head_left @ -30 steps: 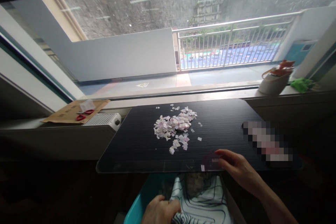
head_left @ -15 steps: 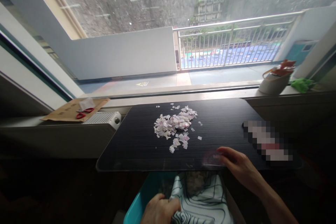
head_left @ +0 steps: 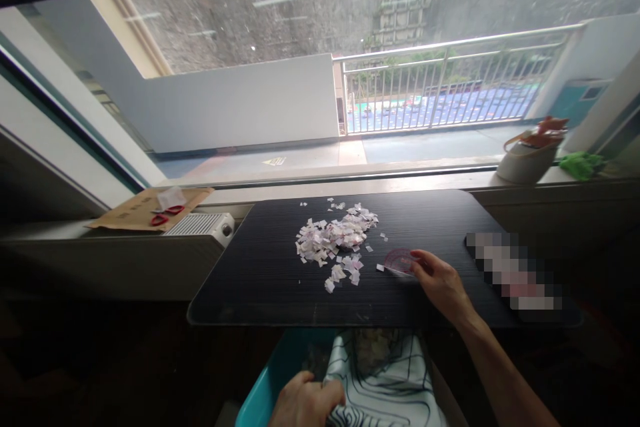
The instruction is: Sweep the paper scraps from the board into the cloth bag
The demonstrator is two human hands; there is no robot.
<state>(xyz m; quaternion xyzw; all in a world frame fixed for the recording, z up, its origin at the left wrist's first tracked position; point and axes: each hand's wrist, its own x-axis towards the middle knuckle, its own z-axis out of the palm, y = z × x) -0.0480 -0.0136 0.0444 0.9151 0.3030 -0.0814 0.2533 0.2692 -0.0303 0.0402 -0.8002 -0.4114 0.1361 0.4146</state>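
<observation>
Between the thumb and fingers of my right hand (head_left: 441, 283) is a clear pink protractor (head_left: 399, 260), low over the right part of the dark table. Its left end is beside a single paper scrap (head_left: 381, 268). Further left lies a heap of small white paper pieces (head_left: 335, 235), with a smaller cluster (head_left: 345, 271) in front of it. Below the table edge my left hand (head_left: 306, 400) is closed on a white cloth bag (head_left: 390, 387) with black lines. More paper pieces (head_left: 374, 349) show in the bag's mouth.
The bag is at a turquoise bin (head_left: 265, 380) under the edge of the black table (head_left: 240, 280). Red-handled scissors (head_left: 167, 215) lie on a brown envelope (head_left: 125, 210) at the left sill. A white pot (head_left: 527, 159) and green plastic (head_left: 580, 165) stand right. A blurred object lies on the table's right.
My right hand has moved the protractor forward from the table's near edge, up to the lone paper scrap. My left hand keeps its hold on the bag.
</observation>
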